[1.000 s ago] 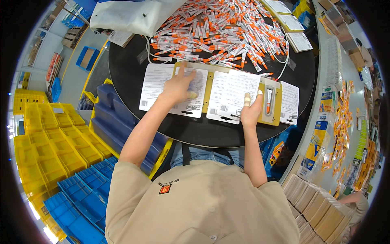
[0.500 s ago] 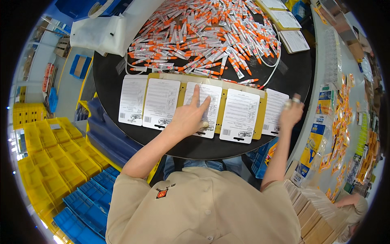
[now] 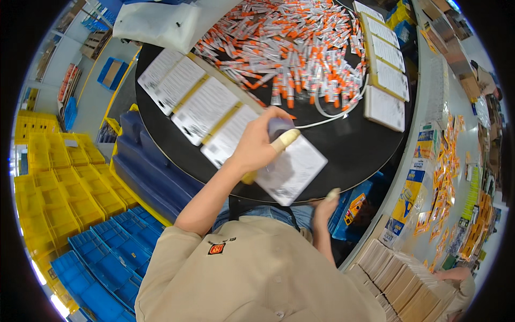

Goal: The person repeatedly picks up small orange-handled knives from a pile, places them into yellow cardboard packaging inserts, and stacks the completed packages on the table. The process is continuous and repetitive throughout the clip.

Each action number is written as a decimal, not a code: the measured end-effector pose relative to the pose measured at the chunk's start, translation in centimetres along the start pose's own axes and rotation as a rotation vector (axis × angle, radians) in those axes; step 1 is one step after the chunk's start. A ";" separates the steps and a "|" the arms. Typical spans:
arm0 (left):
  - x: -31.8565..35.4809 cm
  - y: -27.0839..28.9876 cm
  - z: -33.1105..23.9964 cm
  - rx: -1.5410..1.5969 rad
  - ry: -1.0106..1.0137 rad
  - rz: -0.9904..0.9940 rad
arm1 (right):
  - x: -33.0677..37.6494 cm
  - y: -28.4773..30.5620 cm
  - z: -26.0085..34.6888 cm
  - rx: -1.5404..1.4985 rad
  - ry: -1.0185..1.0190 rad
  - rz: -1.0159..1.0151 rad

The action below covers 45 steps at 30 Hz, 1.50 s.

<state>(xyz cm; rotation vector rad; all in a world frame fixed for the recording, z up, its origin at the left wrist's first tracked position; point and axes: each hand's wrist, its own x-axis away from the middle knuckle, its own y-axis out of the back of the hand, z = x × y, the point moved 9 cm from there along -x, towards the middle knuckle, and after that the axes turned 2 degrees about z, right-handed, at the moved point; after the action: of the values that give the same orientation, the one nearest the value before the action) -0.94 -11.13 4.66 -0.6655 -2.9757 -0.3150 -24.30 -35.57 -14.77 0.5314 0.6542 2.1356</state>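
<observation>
My left hand [image 3: 256, 144] is closed above the cards at the near end of a row, around a blurred dark purplish thing [image 3: 280, 126] I cannot make out. A pale covering wraps its thumb. The white printed cards [image 3: 206, 111] lie on a yellow holder [image 3: 219, 129], slanting from far left to near right. Beneath my left hand is the end card [image 3: 296, 170], partly hidden. My right hand [image 3: 323, 210] is low at the near edge of the round black table [image 3: 348, 140], a pale cover on one digit; its other fingers are mostly hidden.
Orange-capped white tubes [image 3: 289, 53] are heaped at the back, with a white cord [image 3: 335, 115] along them. Another yellow holder of cards [image 3: 383, 67] stands right. Yellow bins [image 3: 70, 188] and blue bins [image 3: 115, 257] are at left. Cardboard pieces [image 3: 402, 273] stand lower right, beside another person's arm [image 3: 453, 273].
The card row has swung clockwise, its left end going farther away; the right holder has come nearer. My left hand has closed from pointing fingers. My right hand has dropped to the table's near edge.
</observation>
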 end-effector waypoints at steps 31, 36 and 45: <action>7.4 24.1 9.2 0.337 0.052 -0.768 | -0.6 2.1 9.4 0.286 0.539 -0.214; 6.2 19.9 7.2 0.408 -0.028 -0.482 | -0.3 0.1 19.5 0.496 0.906 0.272; 8.1 16.6 0.9 0.509 -0.116 -0.398 | 7.5 -7.0 25.1 0.016 1.114 0.348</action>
<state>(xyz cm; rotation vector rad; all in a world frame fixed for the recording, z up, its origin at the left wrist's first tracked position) -1.18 7.15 7.77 -0.0384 -3.0765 0.4675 -10.13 -19.12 1.48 -0.6768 1.2204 2.6690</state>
